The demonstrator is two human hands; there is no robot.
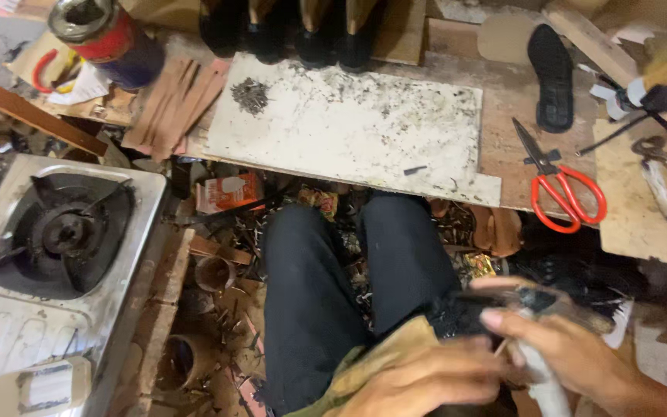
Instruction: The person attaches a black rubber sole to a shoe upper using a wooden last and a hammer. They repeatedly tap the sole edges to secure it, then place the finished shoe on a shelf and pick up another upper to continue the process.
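My right hand [580,359] grips a worn tool with a pale handle [538,374] and a dark metal head, held low over my lap at the bottom right. My left hand [418,382] rests beside it on a dark shoe piece [457,316] and an olive cloth [384,351] lying across my knee. The motion blur hides the exact grip of the left fingers. My legs in dark trousers [310,301] stretch toward a white, soot-marked work board [349,127] with a small heap of nails [250,94] on it.
A single-burner gas stove [55,232] stands at the left. Red-handled scissors [561,181], a black shoe sole [553,73] and pliers [661,174] lie on the bench at the right. A red and blue can [110,38] stands at the top left; black shoes [295,35] line the back. Scraps litter the floor.
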